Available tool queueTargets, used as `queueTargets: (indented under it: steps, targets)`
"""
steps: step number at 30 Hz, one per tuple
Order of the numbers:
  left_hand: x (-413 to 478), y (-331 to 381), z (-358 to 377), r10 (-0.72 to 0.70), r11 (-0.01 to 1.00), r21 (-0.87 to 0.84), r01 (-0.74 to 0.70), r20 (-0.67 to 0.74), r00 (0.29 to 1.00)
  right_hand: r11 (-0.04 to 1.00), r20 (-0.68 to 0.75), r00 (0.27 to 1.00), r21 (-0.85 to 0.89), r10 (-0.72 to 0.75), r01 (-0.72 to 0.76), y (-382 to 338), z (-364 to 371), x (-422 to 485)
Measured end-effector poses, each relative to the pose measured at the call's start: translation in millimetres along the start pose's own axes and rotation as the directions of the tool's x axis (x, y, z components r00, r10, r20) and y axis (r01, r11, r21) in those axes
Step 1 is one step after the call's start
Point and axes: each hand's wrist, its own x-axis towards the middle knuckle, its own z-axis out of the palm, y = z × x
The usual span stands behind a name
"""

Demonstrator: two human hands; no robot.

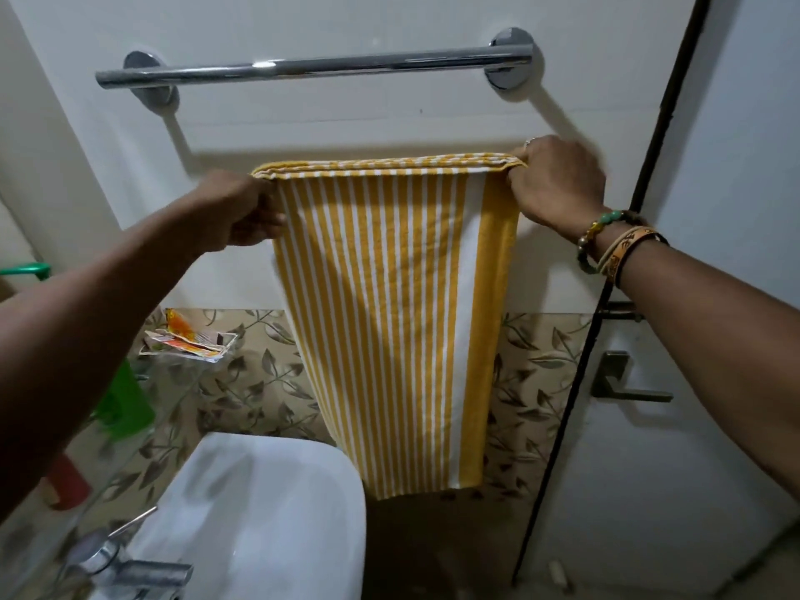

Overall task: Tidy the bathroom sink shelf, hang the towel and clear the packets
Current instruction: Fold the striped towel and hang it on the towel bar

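Note:
A yellow-and-white striped towel (389, 305) hangs folded in the air below the chrome towel bar (311, 66), apart from it. My left hand (242, 210) grips the towel's top left corner. My right hand (558, 179) pinches the top right corner. The folded top edge is stretched level between both hands. Orange and white packets (190, 337) lie in a loose pile on the glass shelf (173, 383) at the left, above the sink.
A white sink (268, 513) with a chrome tap (125, 565) sits below at the left. A green object (125, 404) and a red one (65, 482) stand near the shelf. A door with a metal handle (627, 387) is at the right.

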Motion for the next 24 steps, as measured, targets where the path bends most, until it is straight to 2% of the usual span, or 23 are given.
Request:
queueTargets:
  steps: [1, 3, 4, 8, 11, 13, 15, 19, 24]
  targets:
    - [0, 2, 1, -0.025, 0.99, -0.135, 0.034, 0.063, 0.998, 0.965, 0.077, 0.99, 0.227, 0.118, -0.132, -6, 1, 0]
    - [0, 6, 0, -0.016, 0.944, -0.322, 0.065, 0.154, 0.988, 0.711, 0.267, 0.935, 0.609, 0.233, -0.351, -20, 0, 1]
    - [1, 9, -1, -0.001, 0.918, -0.39, 0.067, 0.167, 0.986, 0.581, 0.327, 0.918, 0.711, 0.226, -0.396, -27, -3, 2]
    - [4, 25, 0, 0.083, 0.842, -0.538, -0.04, 0.056, 0.995, 0.224, 0.312, 0.933, 0.91, 0.18, -0.348, -53, -20, 4]
    - [8, 41, -5, 0.127, 0.779, -0.611, -0.141, -0.066, 0.99, 0.029, 0.269, 0.949, 0.96, 0.164, -0.277, -75, -33, 11]
    - [10, 55, -9, 0.145, 0.714, -0.671, -0.198, -0.134, 0.98, -0.029, 0.225, 0.967, 0.974, 0.119, -0.223, -85, -41, 18]
    - [12, 72, -13, 0.169, 0.643, -0.724, -0.247, -0.181, 0.969, -0.044, 0.164, 0.983, 0.986, 0.084, -0.161, -93, -48, 27]
    - [21, 104, -21, 0.224, 0.537, -0.76, -0.366, -0.29, 0.931, -0.006, 0.022, 0.997, 1.0, 0.074, -0.021, -104, -58, 48]
    - [39, 135, -29, 0.352, 0.509, -0.695, -0.508, -0.371, 0.86, -0.043, -0.059, 0.996, 0.997, 0.063, 0.062, -117, -67, 82]
